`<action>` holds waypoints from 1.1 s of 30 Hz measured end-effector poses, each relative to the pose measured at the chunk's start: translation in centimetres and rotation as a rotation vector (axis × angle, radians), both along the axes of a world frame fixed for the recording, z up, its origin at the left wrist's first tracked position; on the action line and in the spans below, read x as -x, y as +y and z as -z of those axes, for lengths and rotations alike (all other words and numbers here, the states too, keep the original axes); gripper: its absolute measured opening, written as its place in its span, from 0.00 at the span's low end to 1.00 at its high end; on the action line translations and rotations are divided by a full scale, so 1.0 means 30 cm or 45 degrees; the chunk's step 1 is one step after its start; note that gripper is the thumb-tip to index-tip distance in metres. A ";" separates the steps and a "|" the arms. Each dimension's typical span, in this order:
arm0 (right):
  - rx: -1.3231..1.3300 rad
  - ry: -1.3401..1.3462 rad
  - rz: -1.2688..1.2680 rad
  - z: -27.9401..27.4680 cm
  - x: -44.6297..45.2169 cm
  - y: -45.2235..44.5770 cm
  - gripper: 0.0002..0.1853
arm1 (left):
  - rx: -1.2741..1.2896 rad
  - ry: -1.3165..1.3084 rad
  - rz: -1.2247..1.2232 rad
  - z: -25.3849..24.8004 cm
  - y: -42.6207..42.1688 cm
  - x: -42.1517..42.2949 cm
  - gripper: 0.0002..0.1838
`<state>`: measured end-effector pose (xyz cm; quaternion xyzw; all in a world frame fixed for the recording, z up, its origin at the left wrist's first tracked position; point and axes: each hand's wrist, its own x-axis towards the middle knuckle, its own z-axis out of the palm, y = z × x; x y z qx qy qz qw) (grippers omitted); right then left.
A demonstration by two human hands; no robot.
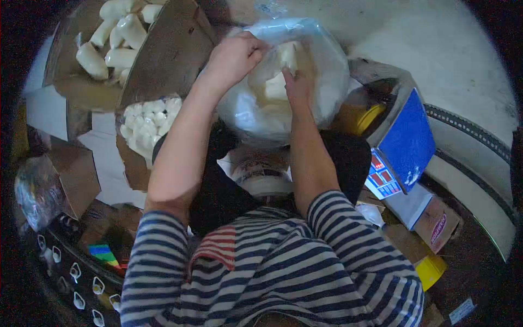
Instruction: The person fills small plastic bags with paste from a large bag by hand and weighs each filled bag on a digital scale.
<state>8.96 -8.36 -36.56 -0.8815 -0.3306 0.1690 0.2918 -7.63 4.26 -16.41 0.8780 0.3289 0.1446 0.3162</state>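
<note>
A large clear plastic bag [321,52] stands wide open in front of my knees, with a few pale cream rolls [276,87] inside. My left hand [238,59] is closed at the bag's upper left rim, its fingers pinching the plastic edge. Inside the bag, my right hand [298,87] reaches down with its index finger stretched toward the rolls, touching or nearly touching one. The other fingers of that hand are blurred and partly hidden.
An open cardboard box [163,60] of cream rolls stands at the upper left, above small white pieces [150,124]. At right are a blue panel [407,143] and a lit display [383,175]. A yellow object [431,271] lies lower right.
</note>
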 end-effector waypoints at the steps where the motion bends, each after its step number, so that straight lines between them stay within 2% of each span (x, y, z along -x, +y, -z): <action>1: -0.212 0.014 -0.052 -0.021 -0.004 -0.012 0.28 | -0.007 -0.011 -0.015 0.015 -0.009 -0.003 0.12; 3: -0.429 0.030 -0.103 -0.117 0.011 -0.043 0.29 | -0.066 0.026 0.027 0.065 -0.019 -0.004 0.13; 4: -0.416 0.277 -0.129 -0.250 0.030 -0.056 0.33 | -0.072 0.022 0.028 0.082 -0.020 -0.004 0.13; 6: -0.409 0.515 -0.153 -0.430 0.054 -0.084 0.38 | -0.079 0.053 0.029 0.104 -0.010 -0.006 0.15; 8: -0.245 0.081 -0.141 -0.534 0.051 -0.120 0.35 | -0.099 0.012 0.028 0.107 -0.005 -0.009 0.14; 11: -0.062 0.150 -0.198 -0.696 0.019 -0.157 0.34 | -0.133 -0.077 0.041 0.088 -0.013 -0.017 0.13; 13: -0.106 0.097 -0.272 -0.744 -0.013 -0.185 0.33 | -0.154 -0.132 0.060 0.070 -0.023 -0.037 0.13; 17: -0.089 -0.128 -0.454 -0.794 -0.077 -0.206 0.33 | -0.168 -0.182 0.082 0.058 -0.041 -0.075 0.12; 20: 0.036 -0.043 -0.498 -0.780 -0.121 -0.207 0.31 | -0.198 -0.179 0.116 0.058 -0.048 -0.090 0.11; 25: 0.048 0.019 -0.606 -0.783 -0.133 -0.214 0.31 | -0.164 -0.084 0.134 0.053 -0.061 -0.101 0.13; 30: 0.020 -0.020 -0.647 -0.774 -0.123 -0.210 0.31 | -0.083 -0.322 0.305 0.102 -0.061 -0.106 0.19; 33: 0.108 0.071 -0.623 -0.762 -0.128 -0.197 0.29 | -0.060 -0.333 0.336 0.097 -0.063 -0.104 0.21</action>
